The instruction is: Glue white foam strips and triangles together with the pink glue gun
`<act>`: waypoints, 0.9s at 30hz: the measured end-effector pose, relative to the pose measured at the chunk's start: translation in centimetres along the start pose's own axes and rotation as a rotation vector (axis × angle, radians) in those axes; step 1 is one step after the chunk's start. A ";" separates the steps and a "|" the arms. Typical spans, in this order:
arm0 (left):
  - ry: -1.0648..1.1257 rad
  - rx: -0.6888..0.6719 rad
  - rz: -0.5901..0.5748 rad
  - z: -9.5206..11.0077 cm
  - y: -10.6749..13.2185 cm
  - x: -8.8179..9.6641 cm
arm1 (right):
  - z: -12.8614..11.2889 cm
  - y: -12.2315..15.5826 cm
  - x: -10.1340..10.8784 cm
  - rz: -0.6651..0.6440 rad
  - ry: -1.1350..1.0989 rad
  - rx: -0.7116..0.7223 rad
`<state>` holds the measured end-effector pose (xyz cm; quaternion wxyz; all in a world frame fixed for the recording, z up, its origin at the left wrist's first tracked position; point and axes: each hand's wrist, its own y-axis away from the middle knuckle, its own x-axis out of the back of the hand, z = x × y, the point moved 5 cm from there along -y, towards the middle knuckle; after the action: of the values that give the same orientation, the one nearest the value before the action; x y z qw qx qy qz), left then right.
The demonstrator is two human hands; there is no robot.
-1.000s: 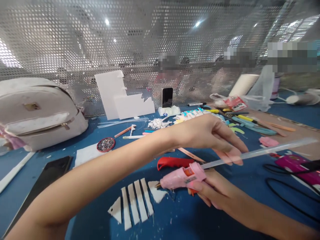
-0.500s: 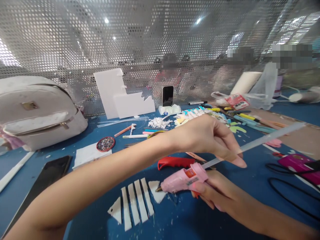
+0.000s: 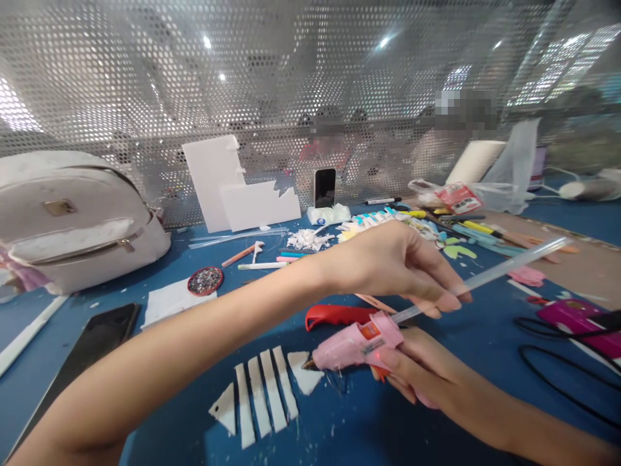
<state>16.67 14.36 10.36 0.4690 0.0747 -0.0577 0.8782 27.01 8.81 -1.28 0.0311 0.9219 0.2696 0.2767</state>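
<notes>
A pink glue gun [image 3: 354, 344] lies in the grip of my right hand [image 3: 412, 369], its metal nozzle pointing left, over or touching a white triangular foam piece [image 3: 305, 374]. My left hand [image 3: 402, 268] reaches across above it, fingers closed around a translucent glue stick [image 3: 509, 265]. The stick's lower end goes into the back of the glue gun. Left of the nozzle, several white strips [image 3: 259, 396] and a pointed white piece with a small hole [image 3: 224, 409] lie in a row like a fish skeleton. Behind the gun rests a red-handled tool [image 3: 334, 316].
A white backpack [image 3: 77, 220], a dark phone [image 3: 92, 349] and a red dish of glitter [image 3: 205, 280] are at left. White foam boards [image 3: 259, 206] and an upright phone [image 3: 325, 188] stand behind. Scraps and pens lie beyond my hands; a magenta device [image 3: 575, 320] with black cable is right.
My left hand has shifted slightly, and the outer end of the glue stick now reaches less far right. The glue gun has stayed almost in place over the triangular piece.
</notes>
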 end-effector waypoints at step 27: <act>0.020 -0.026 0.084 -2.1 -0.8 0.6 | 0.5 -0.6 0.0 -0.016 -0.022 0.078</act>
<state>16.86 15.65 8.41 0.4329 0.0575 -0.0674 0.8971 26.93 9.37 -1.85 0.0001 0.9232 0.2870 0.2556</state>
